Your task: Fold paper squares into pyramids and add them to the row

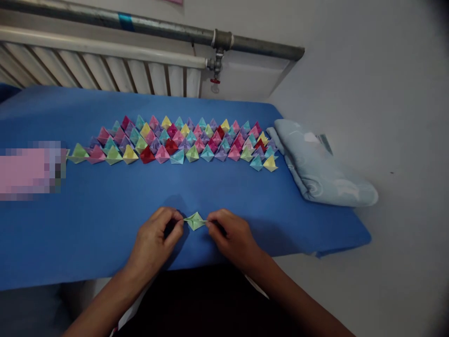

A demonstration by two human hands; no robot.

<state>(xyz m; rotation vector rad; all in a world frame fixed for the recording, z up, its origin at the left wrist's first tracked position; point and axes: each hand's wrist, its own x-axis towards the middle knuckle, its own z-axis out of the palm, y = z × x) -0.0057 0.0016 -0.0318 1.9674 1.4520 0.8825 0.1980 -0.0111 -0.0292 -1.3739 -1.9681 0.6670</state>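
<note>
Between my two hands is a small green folded paper boat point(195, 221), held near the front of the blue-covered surface. My left hand point(156, 234) pinches its left tip between thumb and forefinger. At the opposite tip, my right hand point(229, 231) has the same kind of pinch. The middle of the boat peaks upward and stays uncovered by fingers. Farther back, several rows of colourful paper boats point(192, 153) stand close together, in pink, green, yellow, purple, red and light blue.
A folded pale blue blanket point(315, 164) lies at the right, against the wall. Pixelation hides a pinkish thing point(28, 171) at the left. Behind the blue cover point(105, 201) are a white radiator point(105, 70), a metal pipe point(175, 32) and a valve with a red handle point(215, 81).
</note>
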